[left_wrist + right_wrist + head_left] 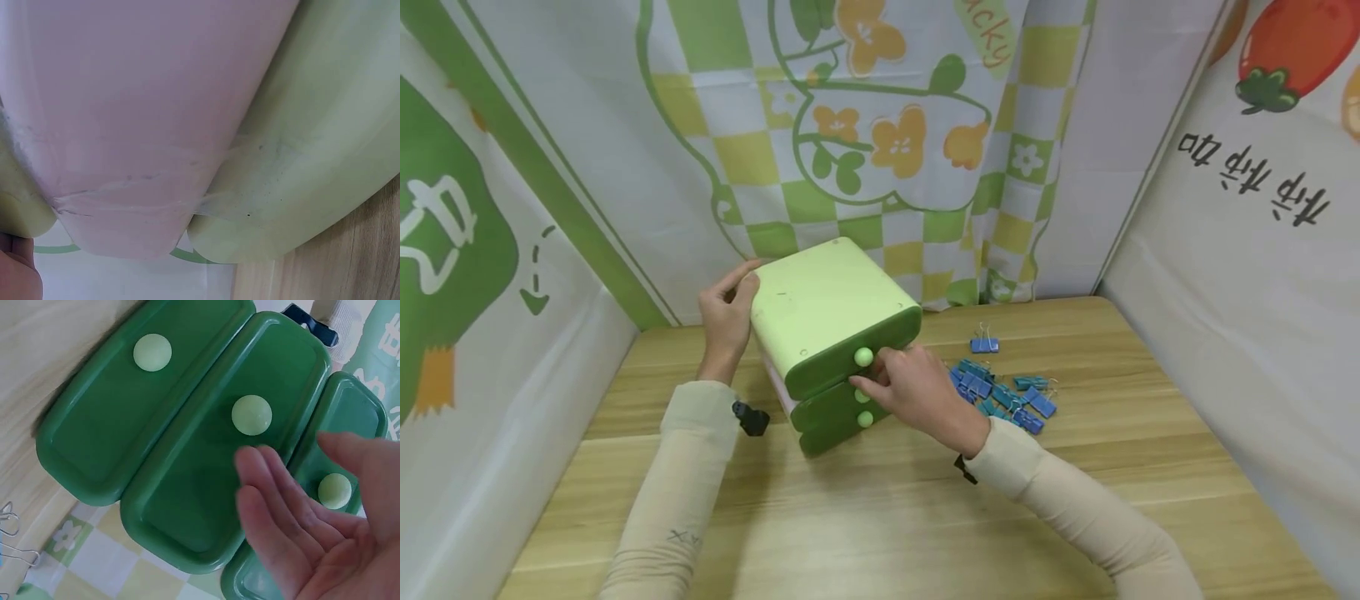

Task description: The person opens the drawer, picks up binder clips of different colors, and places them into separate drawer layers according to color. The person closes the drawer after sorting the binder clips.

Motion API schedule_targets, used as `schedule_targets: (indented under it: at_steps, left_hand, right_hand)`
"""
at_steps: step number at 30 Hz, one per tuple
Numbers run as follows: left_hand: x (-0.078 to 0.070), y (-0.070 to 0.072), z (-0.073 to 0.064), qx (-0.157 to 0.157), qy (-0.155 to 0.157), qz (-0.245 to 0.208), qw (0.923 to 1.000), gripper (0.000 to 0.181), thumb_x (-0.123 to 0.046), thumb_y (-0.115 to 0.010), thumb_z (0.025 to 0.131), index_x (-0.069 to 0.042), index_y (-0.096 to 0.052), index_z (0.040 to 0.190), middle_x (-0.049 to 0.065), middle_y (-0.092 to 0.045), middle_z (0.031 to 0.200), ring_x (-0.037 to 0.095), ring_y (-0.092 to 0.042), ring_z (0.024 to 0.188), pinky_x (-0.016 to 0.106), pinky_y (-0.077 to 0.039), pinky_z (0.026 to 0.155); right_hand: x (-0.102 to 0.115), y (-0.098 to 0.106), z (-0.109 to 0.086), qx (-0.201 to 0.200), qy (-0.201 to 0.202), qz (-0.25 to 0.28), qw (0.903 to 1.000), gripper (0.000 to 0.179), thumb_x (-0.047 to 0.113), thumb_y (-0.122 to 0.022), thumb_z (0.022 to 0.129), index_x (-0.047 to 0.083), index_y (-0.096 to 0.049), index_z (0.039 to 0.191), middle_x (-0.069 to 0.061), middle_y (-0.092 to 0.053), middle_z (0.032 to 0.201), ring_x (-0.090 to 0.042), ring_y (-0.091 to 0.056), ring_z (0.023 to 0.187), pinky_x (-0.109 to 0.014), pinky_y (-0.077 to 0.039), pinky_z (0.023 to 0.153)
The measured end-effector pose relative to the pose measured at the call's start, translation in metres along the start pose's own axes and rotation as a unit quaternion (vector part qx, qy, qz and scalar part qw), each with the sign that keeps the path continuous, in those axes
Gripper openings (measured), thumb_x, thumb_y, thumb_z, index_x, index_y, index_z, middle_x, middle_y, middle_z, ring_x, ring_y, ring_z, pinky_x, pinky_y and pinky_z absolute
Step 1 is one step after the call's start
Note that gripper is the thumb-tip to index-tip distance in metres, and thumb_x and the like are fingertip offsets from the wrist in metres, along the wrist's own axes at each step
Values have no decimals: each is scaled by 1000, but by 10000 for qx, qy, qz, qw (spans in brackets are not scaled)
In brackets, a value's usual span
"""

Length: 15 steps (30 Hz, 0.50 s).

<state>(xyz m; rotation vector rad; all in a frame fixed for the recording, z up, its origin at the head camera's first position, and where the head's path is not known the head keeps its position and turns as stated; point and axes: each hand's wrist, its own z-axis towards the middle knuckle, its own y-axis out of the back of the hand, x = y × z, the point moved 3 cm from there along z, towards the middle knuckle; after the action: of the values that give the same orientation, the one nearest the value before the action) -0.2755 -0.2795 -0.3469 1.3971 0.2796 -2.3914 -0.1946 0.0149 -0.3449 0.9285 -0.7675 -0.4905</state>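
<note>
A three-tier drawer box [835,304] with a light green top stands on the table. Its dark green drawer fronts [181,487] carry round pale green knobs [252,415], and all three look pushed in. At the back left corner, my left hand [726,321] holds the box, thumb at the side and fingers reaching behind. The left wrist view is filled by the pink middle tier [137,125] and a green tier [281,175]. My right hand [921,392] is in front of the upper drawers, its fingers loosely bent beside the knobs, gripping none of them.
Several blue and teal binder clips [1000,396] lie in a pile right of the box, with one clip [984,343] a little behind. The wooden table [880,525] meets a printed curtain [880,167] at the back and printed cloth at both sides.
</note>
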Motion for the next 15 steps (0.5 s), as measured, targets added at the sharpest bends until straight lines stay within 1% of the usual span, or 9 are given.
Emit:
schedule_targets:
  at_steps: [3, 4, 5, 7, 10, 15]
  left_hand:
    - [-1, 1, -2, -30, -22, 31, 10000, 32, -25, -64, 103, -9, -78, 127, -13, -73, 83, 2, -55, 59, 15, -46, 52]
    - [-1, 1, -3, -40, -23, 29, 10000, 32, -26, -64, 103, -9, -78, 127, -12, -72, 81, 3, -54, 58, 15, -46, 52]
    - [-1, 2, -3, -47, -28, 18, 10000, 32, -26, -64, 103, -9, -78, 127, -11, -71, 78, 3, -53, 58, 15, -46, 52]
    - [-1, 2, -3, -54, -34, 8, 10000, 32, -26, -64, 103, -9, -78, 127, -10, -69, 74, 3, -52, 56, 16, -45, 50]
    - [-1, 2, -3, -65, -45, 6, 10000, 32, -25, -64, 103, -8, -78, 127, -10, -68, 72, 3, -52, 55, 16, -45, 50]
    - [-1, 0, -2, -18, 12, 20, 10000, 34, -26, -65, 103, -6, -76, 129, -11, -68, 72, 3, -52, 55, 16, -45, 49]
  right_hand:
    - [-2, -5, -3, 257, -49, -138, 9996, 55, 44, -75, 98, 18, -47, 58, 12, -34, 49, 0, -28, 42, -18, -21, 41]
    - [-3, -8, -4, 346, -50, -178, 9992, 58, 45, -75, 98, 19, -43, 56, 12, -30, 48, 0, -25, 42, -18, -19, 41]
    - [-4, -10, -5, 427, -41, -201, 9989, 59, 45, -75, 98, 21, -41, 56, 13, -28, 48, 0, -24, 41, -18, -18, 41]
    - [-5, -16, -6, 561, -15, -170, 9983, 60, 45, -75, 98, 22, -40, 55, 14, -28, 47, 1, -24, 41, -17, -18, 40]
    - [-7, -25, -6, 667, 8, -29, 9978, 57, 44, -74, 99, 22, -42, 57, 14, -31, 48, 2, -28, 41, -16, -21, 41]
    - [-12, -35, -7, 661, 34, 407, 9970, 47, 33, -71, 102, 20, -48, 64, 12, -38, 51, 1, -33, 42, -15, -26, 42]
